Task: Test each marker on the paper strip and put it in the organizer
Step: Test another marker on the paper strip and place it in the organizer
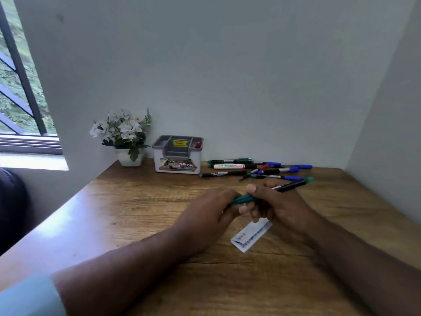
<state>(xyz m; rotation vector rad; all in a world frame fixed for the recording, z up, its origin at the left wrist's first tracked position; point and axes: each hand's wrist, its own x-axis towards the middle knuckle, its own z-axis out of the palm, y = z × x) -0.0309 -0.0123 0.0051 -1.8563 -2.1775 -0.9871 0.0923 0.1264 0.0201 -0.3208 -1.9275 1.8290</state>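
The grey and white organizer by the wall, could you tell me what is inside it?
One red-capped marker stands in the right compartment of the organizer; its barrel and the compartment floors are hidden.

Daylight pours in from the window on the left, leaving a bright sheen on the table left of the fingers. Right wall is dimmer. Overall soft, slightly blurry, wide-angle bending at the edges.
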